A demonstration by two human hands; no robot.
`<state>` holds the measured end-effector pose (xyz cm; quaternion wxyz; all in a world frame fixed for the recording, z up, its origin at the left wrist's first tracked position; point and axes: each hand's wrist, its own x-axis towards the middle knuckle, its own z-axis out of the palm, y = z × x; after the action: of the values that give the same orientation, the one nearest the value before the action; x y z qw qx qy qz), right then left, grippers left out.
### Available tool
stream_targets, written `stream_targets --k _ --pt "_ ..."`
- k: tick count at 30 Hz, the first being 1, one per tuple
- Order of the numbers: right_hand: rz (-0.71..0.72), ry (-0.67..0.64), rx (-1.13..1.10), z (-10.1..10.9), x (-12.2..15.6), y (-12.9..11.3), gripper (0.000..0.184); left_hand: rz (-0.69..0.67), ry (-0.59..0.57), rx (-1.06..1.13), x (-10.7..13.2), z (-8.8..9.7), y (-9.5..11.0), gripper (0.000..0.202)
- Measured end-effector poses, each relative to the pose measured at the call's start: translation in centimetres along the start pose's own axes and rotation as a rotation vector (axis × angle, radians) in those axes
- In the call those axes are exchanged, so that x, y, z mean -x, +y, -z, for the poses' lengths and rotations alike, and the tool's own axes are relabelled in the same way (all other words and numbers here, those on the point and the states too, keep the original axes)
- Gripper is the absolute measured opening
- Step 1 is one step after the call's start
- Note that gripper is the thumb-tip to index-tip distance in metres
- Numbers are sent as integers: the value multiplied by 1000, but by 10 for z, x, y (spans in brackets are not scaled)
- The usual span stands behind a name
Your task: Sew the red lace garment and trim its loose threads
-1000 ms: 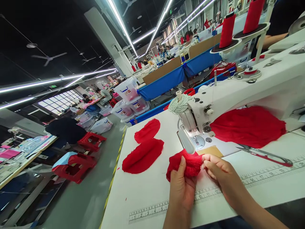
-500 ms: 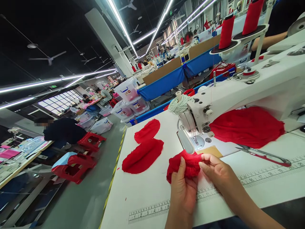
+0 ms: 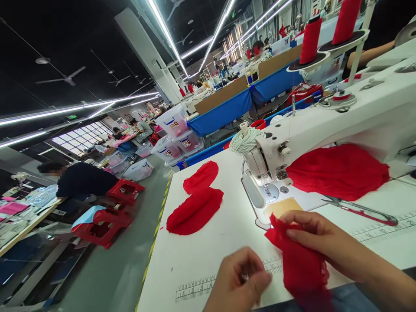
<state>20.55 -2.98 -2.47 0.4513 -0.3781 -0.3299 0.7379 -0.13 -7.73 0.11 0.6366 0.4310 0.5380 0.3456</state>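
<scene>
A red fabric piece [image 3: 303,264] hangs from my right hand [image 3: 312,232], pinched between thumb and fingers near its upper end. Its lower part drops over the table's front edge. My left hand [image 3: 242,277] is apart from it, to the left above the printed ruler, slightly blurred. Its fingers are curled in toward the thumb; whether anything small is between them I cannot make out. Just beyond the cloth stands a white sewing machine [image 3: 325,125] with its needle area lit. Two red fabric ovals, a smaller one [image 3: 201,177] and a larger one [image 3: 195,212], lie on the table's left.
Under the machine arm lies another red fabric piece [image 3: 338,171], with scissors [image 3: 364,211] in front. Red thread cones [image 3: 311,41] stand behind the machine. Clear plastic boxes [image 3: 173,121] and red stools [image 3: 100,225] are beyond the table, where a person sits bent over another table.
My left hand has let go of the red fabric and moved down and left. My right hand has brought the fabric right and toward me, where it now hangs down.
</scene>
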Motion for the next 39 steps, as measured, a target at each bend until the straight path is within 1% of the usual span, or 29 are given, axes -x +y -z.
stream_targets --k 1,2,3,4,5,6,7,8,9,10,13,15,17,19,21,25,26,27,30,31,32,34,36,39 --pt "-6 -70 80 1 2 -3 26 -125 100 -53 -5 3 8 31" --pt "5 -146 168 2 3 -6 24 -215 139 -61 -11 4 14 47" --pt "28 -226 261 3 4 -9 22 -236 110 -18 -17 3 20 62" --pt "55 -291 347 3 4 -12 21 -221 39 42 -22 1 24 71" --pt "76 -337 423 5 3 -15 21 -164 -50 93 -27 -2 27 73" --pt "90 -359 483 6 2 -18 22 -88 -134 120 -31 -5 29 68" --pt "101 -353 531 8 1 -20 23 -14 -194 123 -35 -7 30 57" --pt "110 -320 575 10 -1 -21 26 37 -223 108 -39 -9 31 47" --pt "128 -268 623 12 -3 -22 28 56 -223 84 -43 -11 32 39" --pt "164 -194 677 14 -6 -22 30 48 -201 60 -48 -12 33 34" --pt "312 35 803 18 -13 -15 28 -37 -124 -6 -64 -15 34 28" --pt "385 131 811 20 -18 -7 29 -39 -102 -42 -75 -16 33 25" --pt "414 193 791 21 -21 1 35 -26 -98 -35 -83 -17 31 25" --pt "413 216 769 23 -23 7 41 -13 -117 -5 -89 -16 26 30" --pt "416 227 768 25 -25 10 41 -2 -142 12 -92 -14 22 38" --pt "491 246 850 28 -28 11 33 32 -167 55 -92 -12 18 49" --pt "527 258 889 28 -28 11 30 43 -176 79 -92 -12 17 51" --pt "590 294 933 27 -27 10 27 54 -182 105 -92 -13 17 52" --pt "871 482 1053 20 -20 7 17 74 -170 168 -91 -15 17 54" --pt "934 516 1069 17 -16 6 13 73 -162 179 -91 -16 16 54" --pt "955 508 1077 13 -12 5 11 69 -158 183 -90 -17 16 53" --pt "922 418 1079 5 -6 5 11 52 -155 186 -89 -19 14 51" --pt "908 369 1082 -2 -5 8 11 18 -148 187 -87 -21 13 49" --pt "942 403 1104 -7 -9 16 9 -42 -128 176 -85 -24 14 44"
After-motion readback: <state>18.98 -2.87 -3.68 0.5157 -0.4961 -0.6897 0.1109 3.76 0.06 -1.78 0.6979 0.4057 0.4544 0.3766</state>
